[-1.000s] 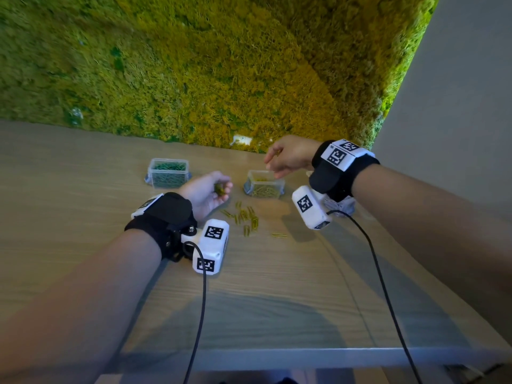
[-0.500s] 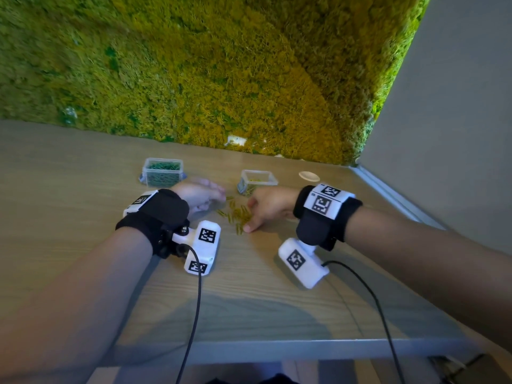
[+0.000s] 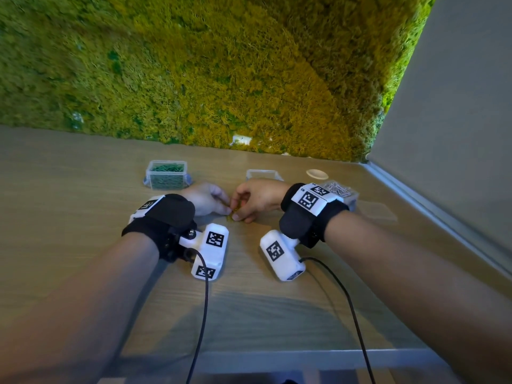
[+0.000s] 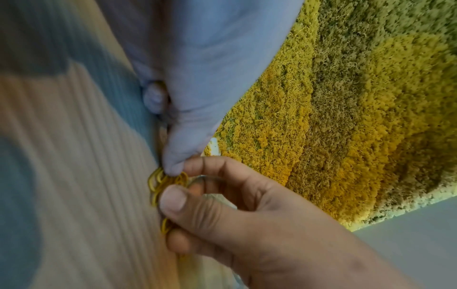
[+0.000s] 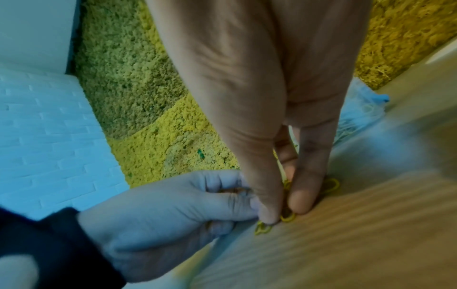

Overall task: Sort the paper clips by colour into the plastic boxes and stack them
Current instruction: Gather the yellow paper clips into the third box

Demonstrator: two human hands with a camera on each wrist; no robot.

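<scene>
Both hands meet mid-counter (image 3: 83, 245), left hand (image 3: 206, 199) and right hand (image 3: 256, 199) pinching the yellow clips (image 4: 160, 181) against the wood. Green-clip box (image 3: 166, 176) and clear box (image 3: 263, 174) sit toward the far edge; near edge is bare wood.

Both hands low and fingertip to fingertip, left hand (image 3: 206, 199) and right hand (image 3: 256, 199) curled, pinching.

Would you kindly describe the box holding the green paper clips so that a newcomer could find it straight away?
Start at the mossy wall behind the wooden table and look down to the row of small clear boxes near its foot. The green clip box is the leftmost, just beyond the left hand. Alone among them it is packed with dark green clips; the box on the far right holds silver ones.
</scene>
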